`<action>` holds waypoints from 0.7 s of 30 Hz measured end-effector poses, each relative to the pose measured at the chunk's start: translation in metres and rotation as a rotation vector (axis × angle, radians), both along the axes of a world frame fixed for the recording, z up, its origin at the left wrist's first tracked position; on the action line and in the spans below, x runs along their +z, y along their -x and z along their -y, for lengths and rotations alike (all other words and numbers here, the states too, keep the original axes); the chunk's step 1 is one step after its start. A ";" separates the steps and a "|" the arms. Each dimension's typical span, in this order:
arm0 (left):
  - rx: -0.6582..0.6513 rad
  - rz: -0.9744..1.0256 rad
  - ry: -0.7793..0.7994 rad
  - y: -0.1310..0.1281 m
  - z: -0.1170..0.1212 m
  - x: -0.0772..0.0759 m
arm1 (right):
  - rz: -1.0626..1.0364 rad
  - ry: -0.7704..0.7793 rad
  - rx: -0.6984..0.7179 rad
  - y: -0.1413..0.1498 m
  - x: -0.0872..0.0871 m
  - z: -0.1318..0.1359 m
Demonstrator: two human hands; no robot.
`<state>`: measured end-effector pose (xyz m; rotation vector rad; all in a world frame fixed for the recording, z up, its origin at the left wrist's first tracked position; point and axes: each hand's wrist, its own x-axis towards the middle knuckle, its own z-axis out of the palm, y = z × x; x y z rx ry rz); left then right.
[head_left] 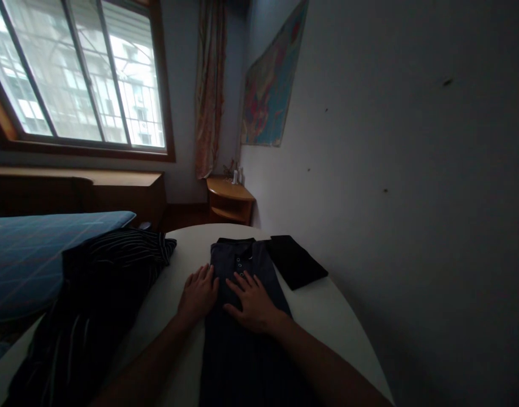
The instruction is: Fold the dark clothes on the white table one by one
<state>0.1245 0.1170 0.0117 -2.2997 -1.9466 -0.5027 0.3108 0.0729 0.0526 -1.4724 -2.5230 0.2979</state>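
A dark buttoned shirt lies lengthwise on the white round table, its sides folded in and its collar at the far end. Along the shirt's left edge rests my left hand, fingers extended and partly over the cloth. My right hand lies flat on the shirt's chest just below the buttons, fingers spread. Neither hand grips anything. To the right of the collar is a flat, folded black cloth item.
Black striped clothing is heaped at the table's left side. Beyond it is a bed with a blue checked cover. A small wooden corner stand stands behind the table, and a plain wall runs along the right.
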 end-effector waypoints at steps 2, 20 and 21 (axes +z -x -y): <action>0.001 0.014 -0.002 0.000 -0.001 -0.001 | -0.024 0.031 0.008 -0.003 -0.001 0.001; -0.760 0.144 0.076 -0.016 0.025 0.024 | -0.075 -0.109 -0.575 -0.032 0.005 -0.075; -0.764 0.140 0.092 -0.016 0.026 0.024 | -0.075 -0.119 -0.593 -0.032 0.003 -0.076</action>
